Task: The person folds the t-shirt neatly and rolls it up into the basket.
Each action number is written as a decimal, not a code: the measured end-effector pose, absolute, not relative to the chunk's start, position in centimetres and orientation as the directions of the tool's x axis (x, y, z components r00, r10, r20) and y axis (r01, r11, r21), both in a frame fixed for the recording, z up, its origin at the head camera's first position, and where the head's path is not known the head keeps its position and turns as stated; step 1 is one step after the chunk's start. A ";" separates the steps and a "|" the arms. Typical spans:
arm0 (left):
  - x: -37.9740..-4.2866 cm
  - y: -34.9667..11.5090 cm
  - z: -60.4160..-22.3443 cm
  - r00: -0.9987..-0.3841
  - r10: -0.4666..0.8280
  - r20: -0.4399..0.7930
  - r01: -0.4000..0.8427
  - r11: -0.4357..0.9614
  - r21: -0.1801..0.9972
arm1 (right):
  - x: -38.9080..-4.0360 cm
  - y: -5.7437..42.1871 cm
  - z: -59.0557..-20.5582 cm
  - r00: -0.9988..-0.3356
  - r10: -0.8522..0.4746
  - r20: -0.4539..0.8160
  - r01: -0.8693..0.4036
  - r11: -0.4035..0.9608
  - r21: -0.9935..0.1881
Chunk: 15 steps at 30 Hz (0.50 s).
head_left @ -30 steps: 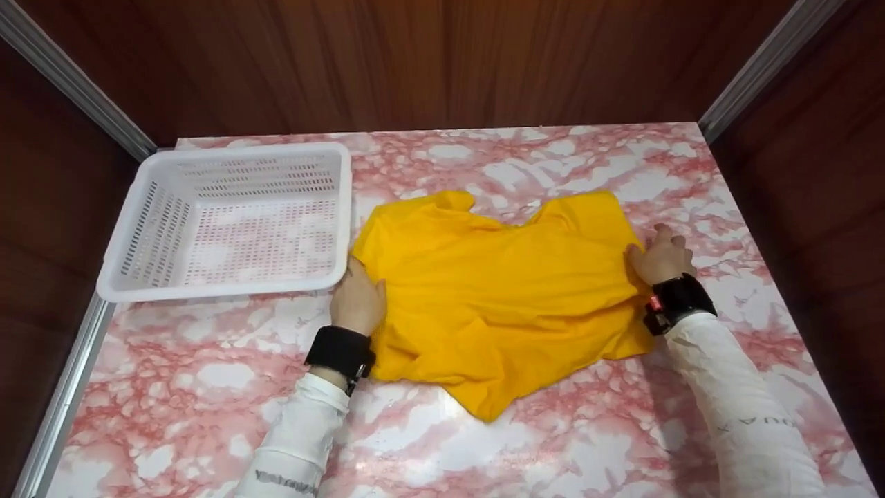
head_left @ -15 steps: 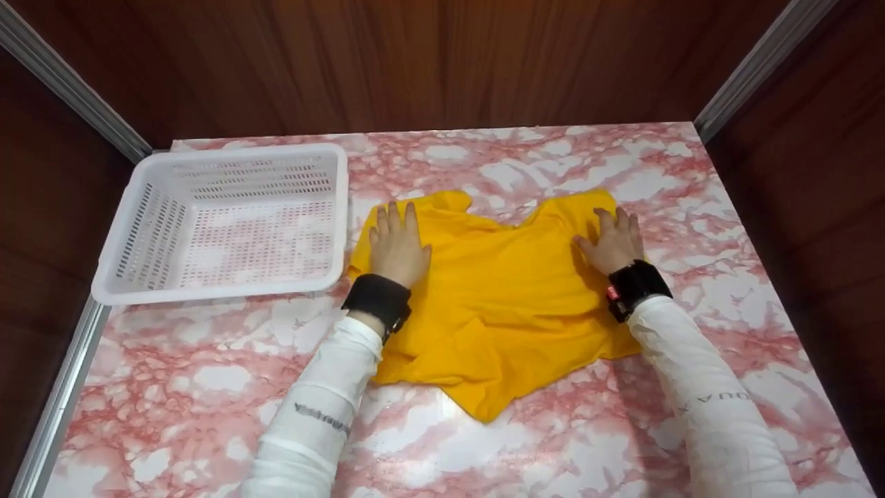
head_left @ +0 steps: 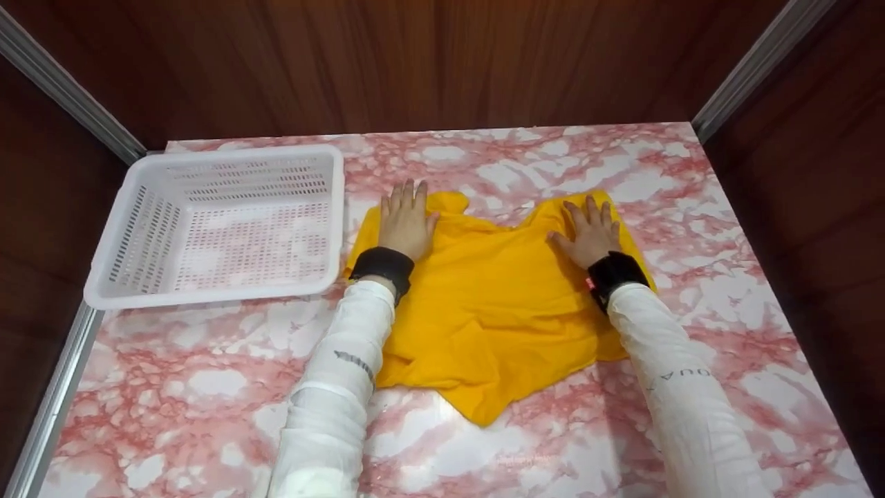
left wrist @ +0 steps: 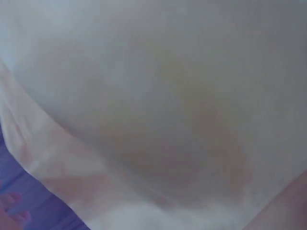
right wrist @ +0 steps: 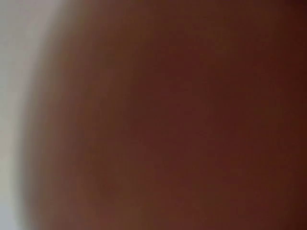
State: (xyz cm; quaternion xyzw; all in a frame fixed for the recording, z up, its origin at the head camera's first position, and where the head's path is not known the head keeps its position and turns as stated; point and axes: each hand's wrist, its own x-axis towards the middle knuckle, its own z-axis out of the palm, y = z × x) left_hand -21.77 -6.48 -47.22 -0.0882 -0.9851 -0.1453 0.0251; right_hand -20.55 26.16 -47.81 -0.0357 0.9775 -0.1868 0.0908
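Note:
A wrinkled yellow T-shirt [head_left: 491, 297] lies spread on the marbled table, with one corner pointing toward the person. Over its upper left part my left hand [head_left: 406, 225] lies flat, fingers straight and pointing away. My right hand [head_left: 591, 238] is on the upper right part, its fingers spread and the thumb out to the left. Neither hand grips the cloth. In the left wrist view there is mostly a blurred pale surface, and the right wrist view is filled by a dark reddish-brown blur.
To the left of the T-shirt stands a white plastic basket [head_left: 335, 228] with slotted walls and nothing in it. The table [head_left: 207, 408] has a pink and white marbled top. Dark wooden panels [head_left: 415, 62] enclose it at the back and sides.
Both hands have moved from the T-shirt's side edges inward and away from the person, onto its upper part. The T-shirt has hardly shifted.

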 end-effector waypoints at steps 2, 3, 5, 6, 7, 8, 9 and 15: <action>-22.4 -6.9 -47.5 -0.985 0.153 0.081 0.169 0.944 0.283 | -20.5 26.1 -48.1 -0.980 -0.102 -0.173 -0.034 0.934 -0.355; -22.6 -7.0 -47.6 -0.987 0.141 0.082 0.159 0.944 0.290 | -20.5 26.1 -48.3 -0.978 -0.100 -0.182 -0.031 0.937 -0.349; -23.1 -7.2 -47.7 -0.991 0.123 0.061 0.136 0.940 0.312 | -20.5 26.3 -48.8 -0.975 -0.092 -0.203 -0.020 0.943 -0.332; -23.2 -7.3 -47.7 -0.992 0.119 0.041 0.126 0.935 0.331 | -20.5 26.4 -49.1 -0.972 -0.085 -0.217 -0.011 0.947 -0.322; -23.4 -7.3 -47.6 -0.993 0.120 0.018 0.118 0.931 0.345 | -20.6 26.5 -49.4 -0.969 -0.078 -0.234 0.000 0.949 -0.314; -23.5 -7.3 -47.6 -0.992 0.122 -0.003 0.113 0.926 0.360 | -20.6 26.7 -49.7 -0.966 -0.071 -0.247 0.009 0.951 -0.309; -23.5 -7.2 -47.5 -0.992 0.129 -0.020 0.112 0.922 0.370 | -20.7 26.8 -50.0 -0.963 -0.066 -0.261 0.018 0.951 -0.308; -24.1 -6.8 -47.8 -0.993 0.117 -0.010 0.106 0.929 0.355 | -21.2 27.3 -51.2 -0.944 -0.062 -0.326 0.044 0.950 -0.308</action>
